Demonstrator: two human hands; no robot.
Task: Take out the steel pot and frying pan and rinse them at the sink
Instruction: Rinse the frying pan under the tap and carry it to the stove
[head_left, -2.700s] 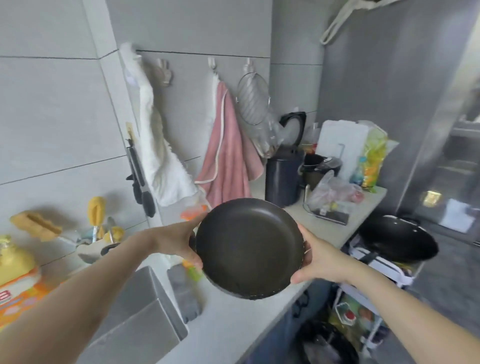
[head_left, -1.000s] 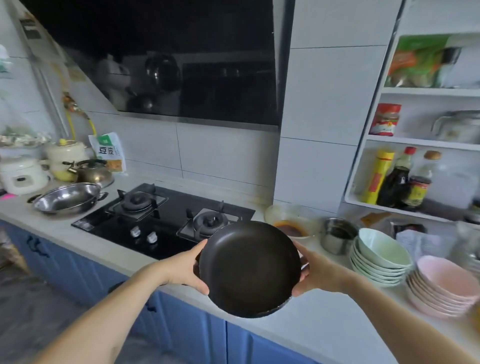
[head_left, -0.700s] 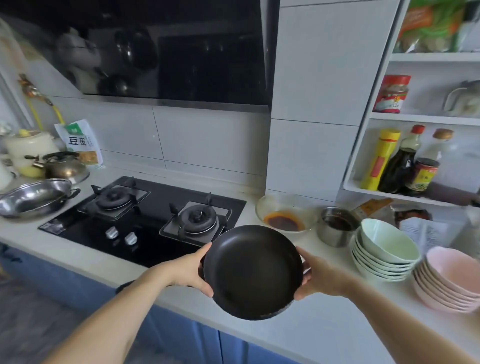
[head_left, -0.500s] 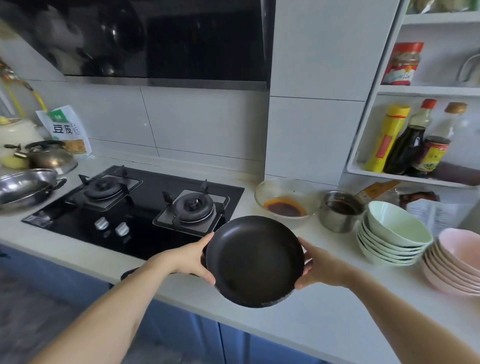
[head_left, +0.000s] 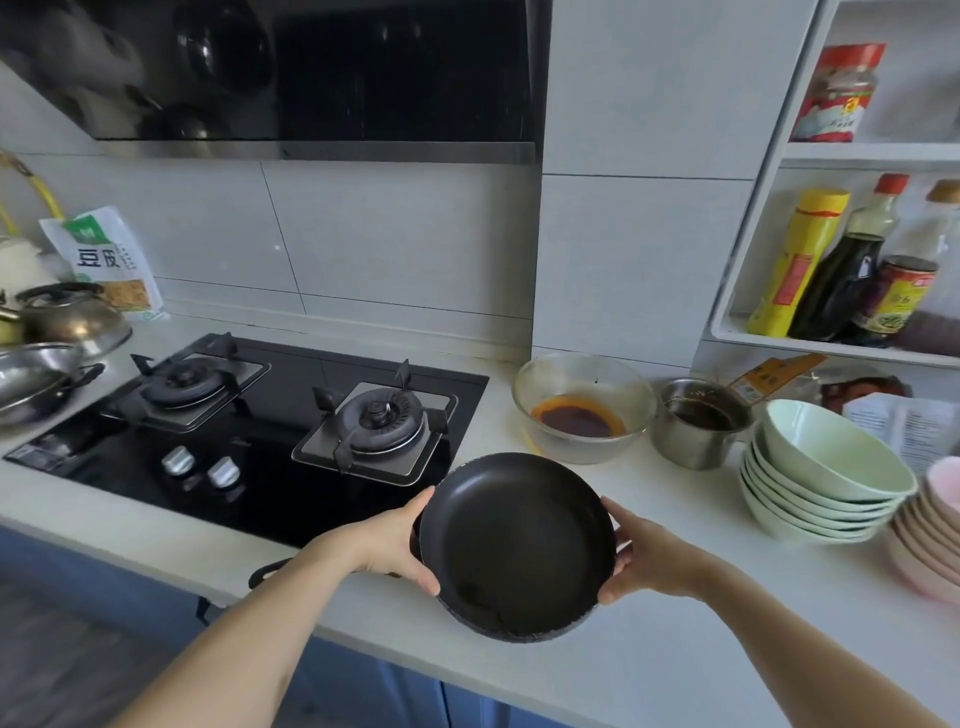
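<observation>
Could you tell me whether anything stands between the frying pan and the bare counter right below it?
Nothing visible does. Left hand and right hand grip the frying pan over bare counter; the glass bowl sits farther back.

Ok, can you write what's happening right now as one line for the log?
step: carrying | thing: frying pan | left hand: holds pan rim | right hand: holds pan rim | place: over counter, beside stove | sink: not in view

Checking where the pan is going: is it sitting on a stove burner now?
No, both hands hold the frying pan over the counter, right of the stove.
</observation>
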